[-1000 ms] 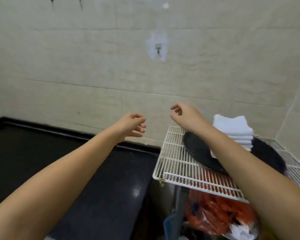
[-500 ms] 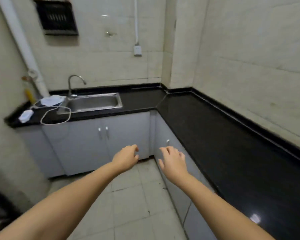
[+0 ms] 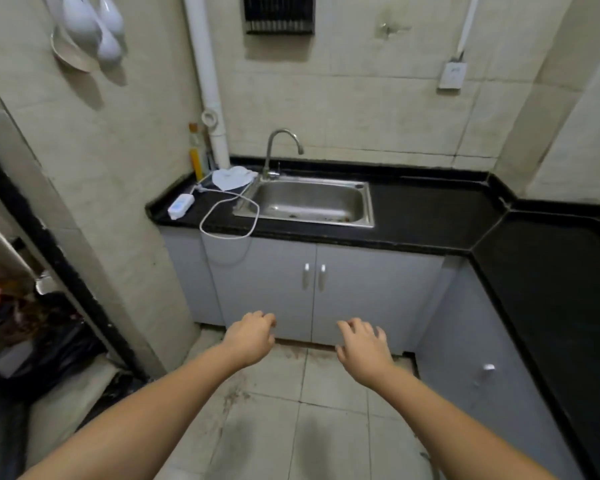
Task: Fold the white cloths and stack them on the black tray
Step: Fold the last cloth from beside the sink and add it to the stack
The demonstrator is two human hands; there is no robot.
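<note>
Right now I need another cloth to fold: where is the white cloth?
In the head view, a crumpled white cloth lies on the black countertop, left of the sink, beside the faucet.

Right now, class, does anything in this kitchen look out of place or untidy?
Yes. A white cable loops over the front edge of the black counter left of the sink, hanging in front of the cabinet. Dirt stains the floor tiles below. Both hands, left and right, hold nothing.

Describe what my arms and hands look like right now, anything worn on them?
Both arms are bare as far as the frame shows: no sleeves in view. The left hand and right hand show no gloves, rings, watch or bracelets. No markings or tattoos are visible on either forearm.
</note>
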